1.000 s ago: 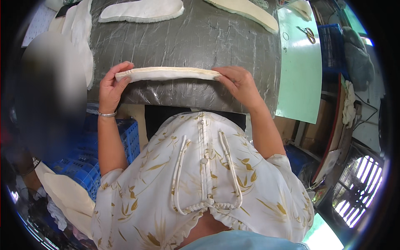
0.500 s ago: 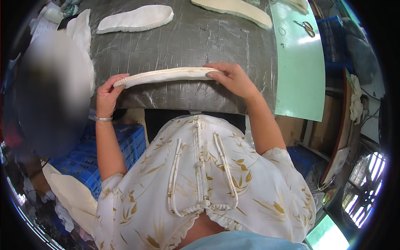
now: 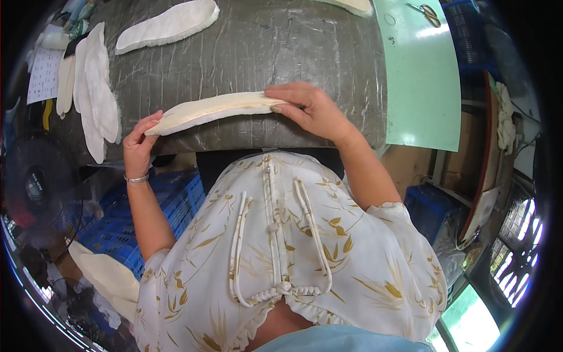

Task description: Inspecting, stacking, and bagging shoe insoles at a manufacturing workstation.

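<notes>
A cream insole (image 3: pixel 214 109) with a pale fleecy edge is held up near the front of the table, tilted so its long side shows. My left hand (image 3: pixel 139 144) pinches its left end between thumb and fingers. At the other end my right hand (image 3: pixel 308 111) grips it, thumb below and fingers on top. Beyond them a white fleece-edged insole (image 3: pixel 167 26) lies flat on the table. Another cream insole (image 3: pixel 352 6) is cut off by the top of the picture.
A grey plastic-covered table (image 3: pixel 246 64) carries several stacked white insoles (image 3: pixel 94 88) at left. Scissors (image 3: pixel 430 14) lie on a green board (image 3: pixel 417 94) at right. Below left are a blue crate (image 3: pixel 158 202), a fan (image 3: pixel 38 188) and more cream pieces (image 3: pixel 108 276).
The held insole has turned to show more of its cream face, its left end lower. Both hands have shifted left in the picture. A blurred shape at left is gone, revealing the fan.
</notes>
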### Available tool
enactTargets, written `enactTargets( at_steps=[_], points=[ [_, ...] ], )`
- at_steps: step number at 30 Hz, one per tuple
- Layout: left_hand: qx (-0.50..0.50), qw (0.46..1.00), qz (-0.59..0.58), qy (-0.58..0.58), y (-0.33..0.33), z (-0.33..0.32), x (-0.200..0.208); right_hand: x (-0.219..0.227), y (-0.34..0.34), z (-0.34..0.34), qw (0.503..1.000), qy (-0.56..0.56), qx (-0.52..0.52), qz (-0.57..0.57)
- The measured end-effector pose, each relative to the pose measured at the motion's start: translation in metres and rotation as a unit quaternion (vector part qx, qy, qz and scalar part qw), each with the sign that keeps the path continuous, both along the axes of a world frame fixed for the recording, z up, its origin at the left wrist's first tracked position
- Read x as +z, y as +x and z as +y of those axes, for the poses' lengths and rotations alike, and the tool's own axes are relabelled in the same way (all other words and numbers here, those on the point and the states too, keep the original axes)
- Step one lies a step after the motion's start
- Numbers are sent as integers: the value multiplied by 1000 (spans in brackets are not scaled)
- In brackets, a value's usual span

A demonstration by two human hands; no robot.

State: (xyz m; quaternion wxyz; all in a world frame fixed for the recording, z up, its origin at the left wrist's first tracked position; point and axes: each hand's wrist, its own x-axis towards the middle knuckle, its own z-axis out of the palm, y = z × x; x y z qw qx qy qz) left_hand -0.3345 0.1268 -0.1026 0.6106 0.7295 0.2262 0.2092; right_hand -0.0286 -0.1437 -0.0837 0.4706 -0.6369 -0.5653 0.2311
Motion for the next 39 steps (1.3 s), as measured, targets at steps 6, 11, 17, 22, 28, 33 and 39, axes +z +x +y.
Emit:
enactTargets(
  at_steps=[6, 11, 17, 22, 28, 33, 39],
  points=[
    [-19, 1000, 11, 8, -8, 0, -2, -8, -5, -8, 998, 15, -14, -67],
    [-32, 999, 26, 34, -13, -3, 1, -10, -7, -19, 995, 0, -42, -87],
    [-21, 997, 47, 63, -18, -5, -1, -23, -6, -27, 995, 10, -76, -58],
    [-15, 996, 44, 70, -17, -6, 0, -18, -8, -27, 991, 4, -116, -63],
    [-51, 925, 156, 344, 32, -53, 80, -2, -19, -11, 984, 91, -138, -67],
    [-135, 876, 56, 459, 106, -109, 108, 44, -34, 9, 971, 210, -86, -78],
    [-69, 922, -36, 380, 110, -127, 100, 60, -30, 9, 980, 193, -56, 11]
  ],
)
